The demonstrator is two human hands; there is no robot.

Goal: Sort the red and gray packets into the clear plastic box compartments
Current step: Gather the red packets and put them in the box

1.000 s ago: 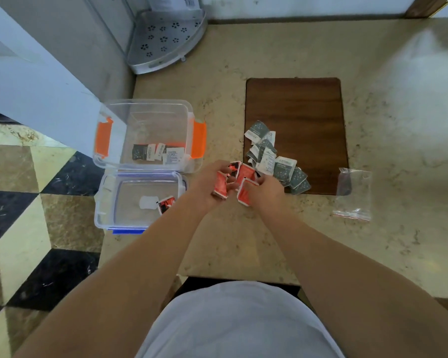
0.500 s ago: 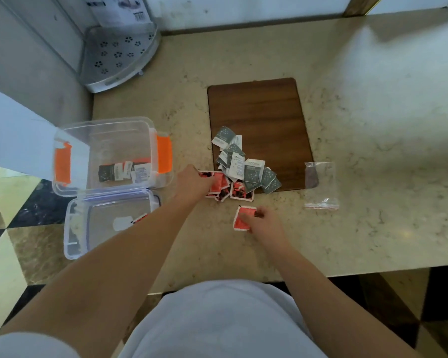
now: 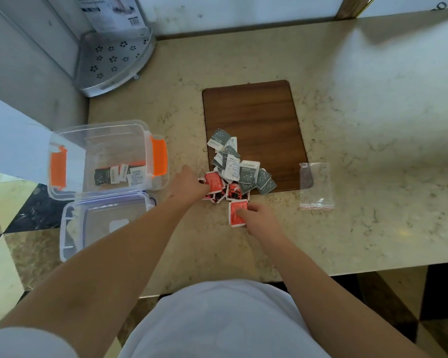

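Note:
A heap of gray packets [image 3: 239, 166] lies on the near-left corner of a brown wooden board [image 3: 254, 125]. Red packets [image 3: 224, 188] lie bunched just in front of the gray ones. My left hand [image 3: 186, 186] grips the leftmost red packets. One red packet [image 3: 237, 213] lies flat on the counter, and the fingers of my right hand [image 3: 259, 219] press on it. The clear plastic box [image 3: 98, 140] with orange clips stands to the left and holds a few gray packets [image 3: 120, 174]. Its second clear compartment [image 3: 98, 223] lies in front, partly hidden by my left arm.
An empty clear zip bag [image 3: 316, 186] lies right of the board. A gray perforated corner shelf [image 3: 114, 60] stands at the back left. The counter's front edge [image 3: 373, 264] runs near my body; the left edge drops to a checkered floor.
My hands have parted: the left stays at the red bunch, the right has drawn one red packet down onto the counter. The camera view has shifted to the right.

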